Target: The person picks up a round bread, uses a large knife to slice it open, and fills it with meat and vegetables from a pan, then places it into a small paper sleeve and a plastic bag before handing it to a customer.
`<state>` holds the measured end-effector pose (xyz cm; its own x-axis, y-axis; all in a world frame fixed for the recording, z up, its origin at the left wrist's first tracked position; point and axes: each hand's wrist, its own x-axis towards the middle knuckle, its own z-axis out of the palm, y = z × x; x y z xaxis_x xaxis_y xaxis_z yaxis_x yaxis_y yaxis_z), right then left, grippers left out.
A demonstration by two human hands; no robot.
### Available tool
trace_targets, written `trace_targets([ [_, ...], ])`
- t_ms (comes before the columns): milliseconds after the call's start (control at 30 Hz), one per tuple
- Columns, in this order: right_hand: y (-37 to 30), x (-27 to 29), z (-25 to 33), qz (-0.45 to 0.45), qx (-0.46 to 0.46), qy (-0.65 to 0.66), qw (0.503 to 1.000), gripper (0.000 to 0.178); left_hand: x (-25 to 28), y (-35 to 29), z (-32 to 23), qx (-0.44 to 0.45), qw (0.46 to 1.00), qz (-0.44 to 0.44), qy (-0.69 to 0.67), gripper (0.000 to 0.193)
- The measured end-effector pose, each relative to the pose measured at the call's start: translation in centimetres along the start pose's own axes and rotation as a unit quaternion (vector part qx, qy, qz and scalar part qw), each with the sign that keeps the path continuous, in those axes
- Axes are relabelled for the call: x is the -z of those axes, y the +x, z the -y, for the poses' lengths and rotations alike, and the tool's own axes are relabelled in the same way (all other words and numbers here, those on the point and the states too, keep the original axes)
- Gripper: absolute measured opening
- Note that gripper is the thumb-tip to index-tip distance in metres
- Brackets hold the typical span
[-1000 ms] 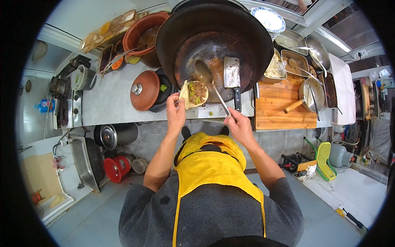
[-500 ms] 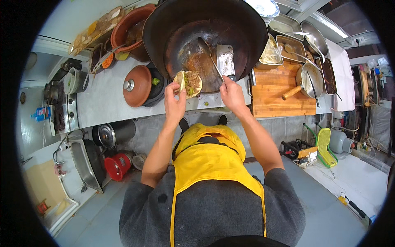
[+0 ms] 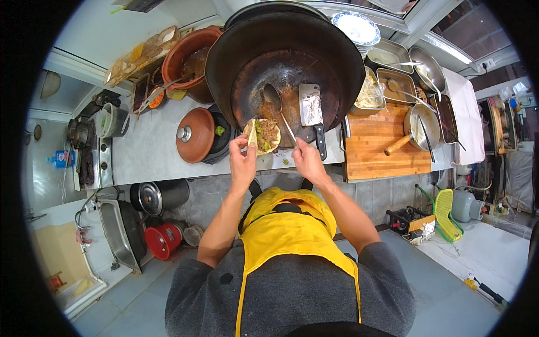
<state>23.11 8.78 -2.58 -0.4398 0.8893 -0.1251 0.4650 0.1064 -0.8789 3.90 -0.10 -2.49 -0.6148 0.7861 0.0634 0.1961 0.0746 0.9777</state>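
Observation:
My left hand (image 3: 242, 165) is closed on a round split flatbread (image 3: 268, 133), tilted with its cut side facing up. Chopped brown meat and green pieces lie inside it. In my right hand (image 3: 310, 163) is the handle of a metal spoon (image 3: 272, 96), whose bowl rests just beyond the bread, over the stained round chopping block (image 3: 252, 73). A cleaver (image 3: 310, 104) with a black handle lies flat on the block to the spoon's right. Behind and around the block rises a tall dark curved guard (image 3: 292, 33).
Left of the block sit a clay pot (image 3: 193, 62) and a brown lid (image 3: 195, 135) over a black pot. To the right are a wooden board (image 3: 382, 140), a wooden-handled pan (image 3: 422, 123), metal trays (image 3: 396, 84) and stacked plates (image 3: 356, 28). A red bucket (image 3: 161, 241) stands below.
The view has shifted, so the counter sits lower in the picture. The spoon's bowl has come closer to the flatbread. Both hands keep their holds.

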Motion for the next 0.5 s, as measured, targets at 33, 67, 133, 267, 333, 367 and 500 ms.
trace_targets([
  [33,-0.3,-0.3,-0.1,0.021,-0.028,0.047,0.998,0.040,0.0,0.0,0.1,-0.004,1.000,0.001,-0.006,0.021],
  [67,-0.5,-0.1,-0.4,0.050,-0.051,0.152,0.986,0.037,0.1,0.0,0.3,-0.008,1.000,0.002,-0.013,0.020],
  [133,-0.8,1.6,1.0,0.099,-0.149,0.312,0.933,0.035,0.2,-0.2,0.3,-0.010,1.000,-0.001,-0.027,0.020],
  [267,-3.1,2.8,2.3,0.104,-0.149,0.346,0.920,0.034,0.3,-0.3,0.2,-0.010,0.999,-0.001,-0.054,0.019],
  [333,-5.2,3.4,2.4,0.074,-0.076,0.213,0.971,0.037,0.4,-0.3,0.3,-0.015,0.998,-0.005,-0.056,0.019],
  [367,-6.4,3.6,2.5,0.063,-0.048,0.174,0.982,0.037,0.6,-0.3,0.3,-0.018,0.998,-0.010,-0.053,0.020],
  [500,-7.8,3.4,2.9,-0.006,0.070,0.020,0.997,0.040,0.4,-0.2,0.0,-0.011,0.999,-0.013,-0.043,0.023],
])
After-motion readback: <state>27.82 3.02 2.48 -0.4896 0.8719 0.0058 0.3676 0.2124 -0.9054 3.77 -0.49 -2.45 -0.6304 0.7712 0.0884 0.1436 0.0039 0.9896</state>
